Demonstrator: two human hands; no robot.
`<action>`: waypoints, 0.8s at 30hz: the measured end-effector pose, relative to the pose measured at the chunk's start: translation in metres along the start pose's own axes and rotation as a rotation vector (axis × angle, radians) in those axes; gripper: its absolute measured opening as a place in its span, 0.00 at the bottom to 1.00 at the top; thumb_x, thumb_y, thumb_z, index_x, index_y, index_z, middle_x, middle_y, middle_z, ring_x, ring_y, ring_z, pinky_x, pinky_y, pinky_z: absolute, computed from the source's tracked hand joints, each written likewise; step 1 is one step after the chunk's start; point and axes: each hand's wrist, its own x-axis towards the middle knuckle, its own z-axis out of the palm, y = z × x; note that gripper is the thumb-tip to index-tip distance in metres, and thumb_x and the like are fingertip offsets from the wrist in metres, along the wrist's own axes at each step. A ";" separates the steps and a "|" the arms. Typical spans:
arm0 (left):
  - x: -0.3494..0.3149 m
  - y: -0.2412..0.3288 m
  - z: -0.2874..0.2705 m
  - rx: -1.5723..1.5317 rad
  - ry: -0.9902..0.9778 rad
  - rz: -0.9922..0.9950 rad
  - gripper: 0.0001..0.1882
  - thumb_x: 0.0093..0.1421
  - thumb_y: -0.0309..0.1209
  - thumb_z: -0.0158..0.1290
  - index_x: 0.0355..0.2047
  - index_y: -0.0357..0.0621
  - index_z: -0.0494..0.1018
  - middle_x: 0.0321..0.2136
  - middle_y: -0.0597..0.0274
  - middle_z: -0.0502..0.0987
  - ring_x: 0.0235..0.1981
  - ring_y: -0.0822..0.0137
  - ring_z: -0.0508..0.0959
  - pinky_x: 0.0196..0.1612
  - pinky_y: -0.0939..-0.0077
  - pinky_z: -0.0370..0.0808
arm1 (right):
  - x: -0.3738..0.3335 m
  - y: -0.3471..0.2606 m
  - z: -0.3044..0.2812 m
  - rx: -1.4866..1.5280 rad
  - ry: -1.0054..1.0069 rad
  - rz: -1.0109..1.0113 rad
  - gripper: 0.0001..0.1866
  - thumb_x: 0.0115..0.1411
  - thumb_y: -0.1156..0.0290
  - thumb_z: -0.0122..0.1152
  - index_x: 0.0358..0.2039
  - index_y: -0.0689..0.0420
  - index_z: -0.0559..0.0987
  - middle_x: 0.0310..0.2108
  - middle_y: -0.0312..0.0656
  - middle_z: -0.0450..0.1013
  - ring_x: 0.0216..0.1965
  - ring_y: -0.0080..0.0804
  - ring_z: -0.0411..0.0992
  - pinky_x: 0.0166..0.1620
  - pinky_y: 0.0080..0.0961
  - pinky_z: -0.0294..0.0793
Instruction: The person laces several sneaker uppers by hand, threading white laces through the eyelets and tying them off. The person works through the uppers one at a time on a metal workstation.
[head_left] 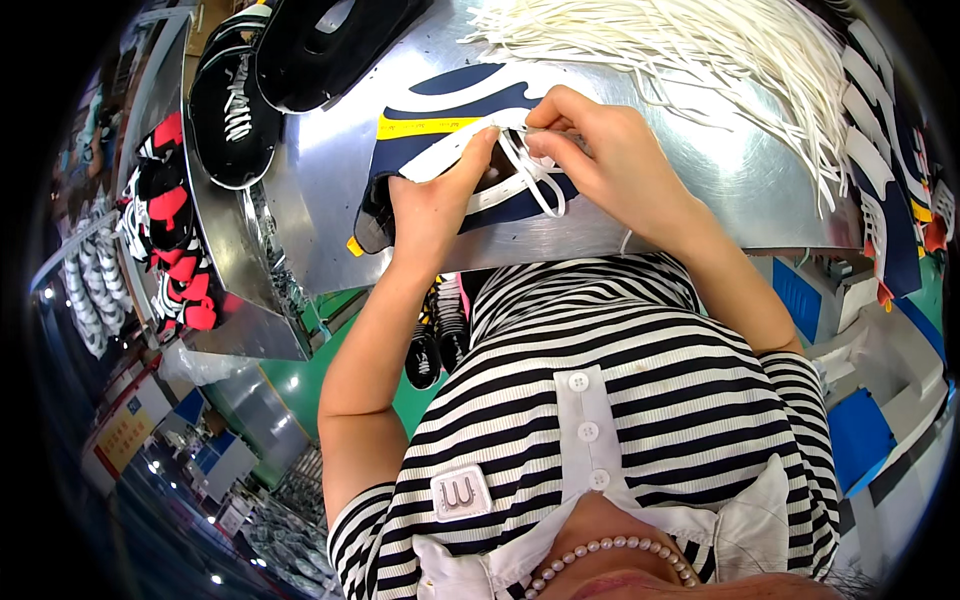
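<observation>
A navy shoe upper with white trim and a yellow band lies on the metal table in front of me. My left hand grips its near left part, thumb along the white eyelet strip. A white shoelace runs through some eyelets and hangs in a loose loop over the upper's opening. At the strip's right end, my right hand pinches the lace between thumb and fingers. Those fingertips partly hide the eyelet beneath them.
A pile of loose white laces spreads across the back right of the metal table. Navy uppers are stacked at the right edge. Black shoes stand back left; red, black and white uppers lie further left.
</observation>
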 end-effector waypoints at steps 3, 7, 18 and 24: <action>0.000 -0.003 0.001 0.036 -0.022 0.039 0.09 0.57 0.25 0.62 0.36 0.33 0.77 0.31 0.65 0.81 0.28 0.77 0.79 0.32 0.83 0.75 | 0.004 0.002 -0.003 -0.084 -0.041 -0.010 0.08 0.60 0.68 0.57 0.34 0.59 0.75 0.21 0.44 0.76 0.24 0.43 0.75 0.29 0.36 0.72; -0.008 -0.006 -0.004 0.082 -0.142 0.079 0.08 0.59 0.26 0.59 0.37 0.34 0.77 0.31 0.63 0.81 0.31 0.75 0.80 0.35 0.80 0.75 | 0.011 -0.001 0.002 -0.307 -0.108 -0.025 0.07 0.58 0.70 0.56 0.32 0.61 0.75 0.21 0.46 0.76 0.25 0.46 0.76 0.29 0.38 0.74; -0.006 -0.009 -0.024 -0.182 -0.215 -0.135 0.09 0.63 0.30 0.51 0.31 0.37 0.77 0.26 0.63 0.81 0.19 0.78 0.70 0.24 0.83 0.67 | 0.021 -0.015 0.007 -0.473 -0.195 -0.046 0.10 0.61 0.66 0.56 0.33 0.61 0.72 0.21 0.49 0.75 0.29 0.50 0.76 0.32 0.43 0.72; -0.010 -0.002 -0.008 -0.027 -0.199 0.016 0.08 0.65 0.31 0.53 0.33 0.38 0.76 0.21 0.69 0.74 0.19 0.80 0.68 0.23 0.86 0.62 | 0.030 -0.016 0.020 -0.582 -0.239 -0.121 0.08 0.52 0.71 0.58 0.29 0.62 0.77 0.25 0.48 0.76 0.29 0.48 0.77 0.33 0.39 0.76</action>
